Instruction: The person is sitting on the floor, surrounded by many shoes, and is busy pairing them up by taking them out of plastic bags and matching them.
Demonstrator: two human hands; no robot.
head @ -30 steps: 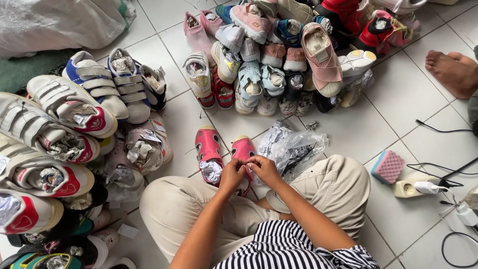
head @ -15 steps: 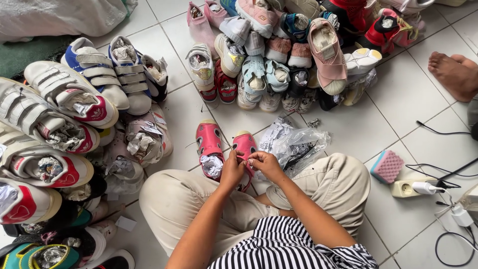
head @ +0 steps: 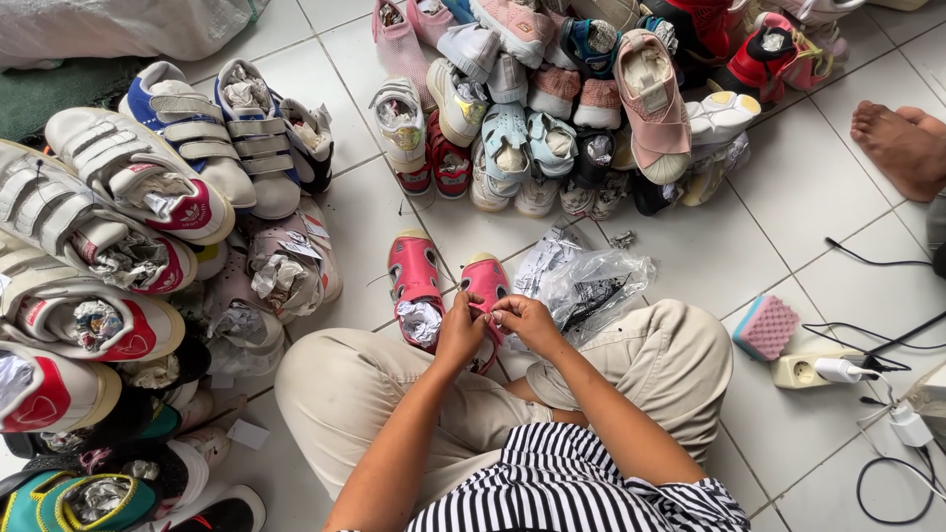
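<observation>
Two small pink sandals lie on the white tiles in front of my crossed legs. The left pink sandal (head: pixel 415 286) is stuffed with crumpled paper. My left hand (head: pixel 461 330) and my right hand (head: pixel 527 321) meet over the right pink sandal (head: pixel 485 281), fingers pinched on it near its heel end. What exactly the fingertips grip is too small to tell. A crumpled clear plastic bag (head: pixel 589 286) lies just right of my right hand, against my knee.
A heap of small shoes (head: pixel 552 108) fills the tiles ahead. White strapped sneakers (head: pixel 128 207) are stacked at my left. A pink block (head: pixel 767 326), a power strip with cables (head: pixel 823 369) and another person's bare foot (head: pixel 902 143) are at the right.
My view has shifted slightly. Both hands stay on the right pink sandal with only small finger movements.
</observation>
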